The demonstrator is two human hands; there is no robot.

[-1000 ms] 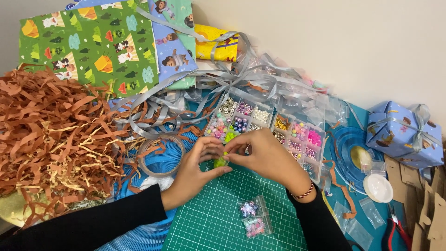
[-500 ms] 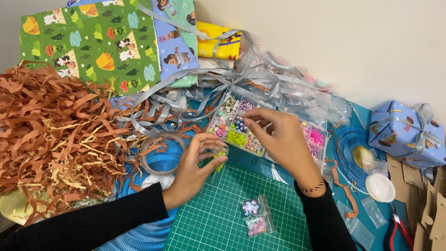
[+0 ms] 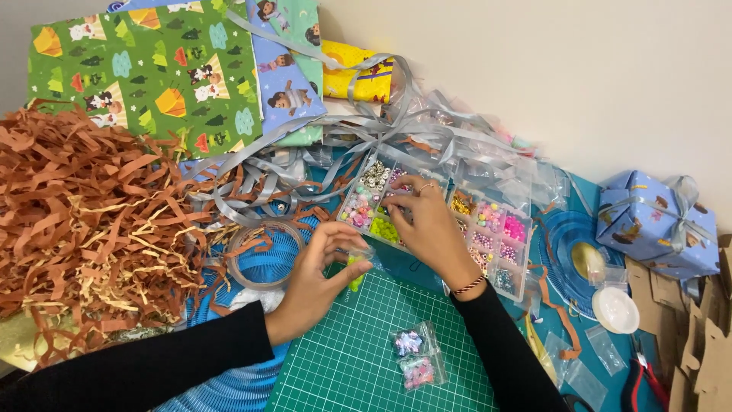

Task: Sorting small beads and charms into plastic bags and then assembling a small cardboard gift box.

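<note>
Desk with brown paper shred (image 3: 84, 229) at left, green cutting mat (image 3: 366, 351) near, clear bead organiser (image 3: 488, 236) beyond it; right hand (image 3: 431, 229) over organiser, fingers pinched in a compartment, contents unclear; left hand (image 3: 320, 275) just nearer, fingers closed on small bag of yellow-green beads (image 3: 357, 268).

Brown paper shreds (image 3: 84, 221) cover the table's left side. Green wrapping paper (image 3: 145, 72) lies at the far left corner. Silver ribbon (image 3: 412, 126) tangles along the far edge. A wrapped blue box (image 3: 656, 221) sits at the right edge, pliers (image 3: 640, 378) near the right corner.
</note>
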